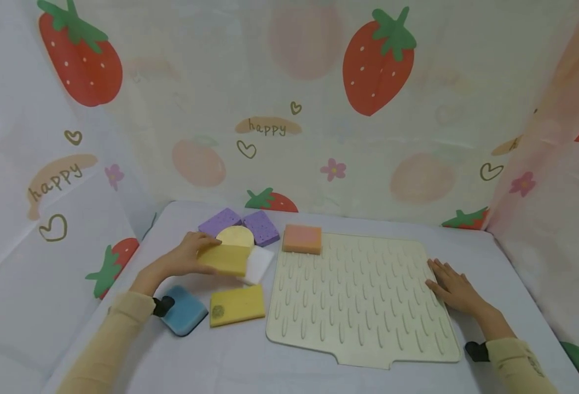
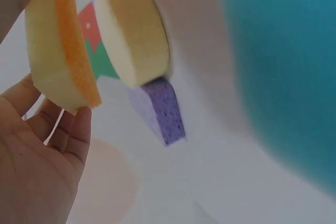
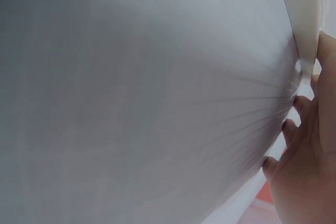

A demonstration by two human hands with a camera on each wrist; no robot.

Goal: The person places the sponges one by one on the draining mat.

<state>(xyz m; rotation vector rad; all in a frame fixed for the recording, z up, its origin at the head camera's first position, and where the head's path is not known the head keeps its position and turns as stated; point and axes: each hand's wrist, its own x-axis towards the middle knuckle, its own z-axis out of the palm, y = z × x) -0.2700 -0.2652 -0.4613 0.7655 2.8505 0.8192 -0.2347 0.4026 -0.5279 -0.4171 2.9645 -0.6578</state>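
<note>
My left hand (image 1: 189, 256) grips a yellow sponge (image 1: 224, 260) by its ends, raised over the other sponges at the left. In the left wrist view, this sponge (image 2: 52, 45) shows an orange layer along one side. Beneath and behind it are a round cream sponge (image 1: 235, 236) and a white sponge (image 1: 258, 265). My right hand (image 1: 457, 287) lies with fingers stretched out at the right edge of a cream ridged mat (image 1: 358, 295), thumb and fingertips at its border. An orange-and-pink sponge (image 1: 302, 239) sits on the mat's far left corner.
Two purple sponges (image 1: 261, 227) lie behind the round one. Nearer the front are a blue sponge (image 1: 185, 311) and another yellow sponge (image 1: 237, 305), left of the mat. A strawberry-print cloth (image 1: 319, 137) rises behind and beside the white-covered table (image 1: 240, 361).
</note>
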